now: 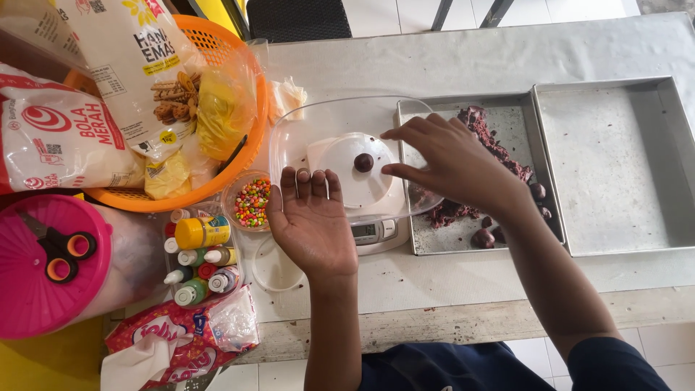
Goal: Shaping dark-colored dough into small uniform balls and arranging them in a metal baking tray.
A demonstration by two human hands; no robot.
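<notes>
A small dark dough ball [363, 162] sits in a clear plastic bowl [289, 137] on a white kitchen scale [376, 233]. My left hand [311, 221] lies palm up, fingers together, at the bowl's near rim and holds nothing. My right hand [452, 163] hovers with fingers spread just right of the ball, over the bowl's right edge, and is empty. Behind it a metal tray [449, 246] carries a lump of dark dough [492, 148] and a few rolled balls [483, 237].
A second, bare metal tray [615, 166] lies at the right. At the left stand an orange basket [232, 170] of packets, a cup of coloured sprinkles [252, 203], several small colouring bottles [199, 257], a pink lid with scissors [61, 253] and a tissue pack [174, 340].
</notes>
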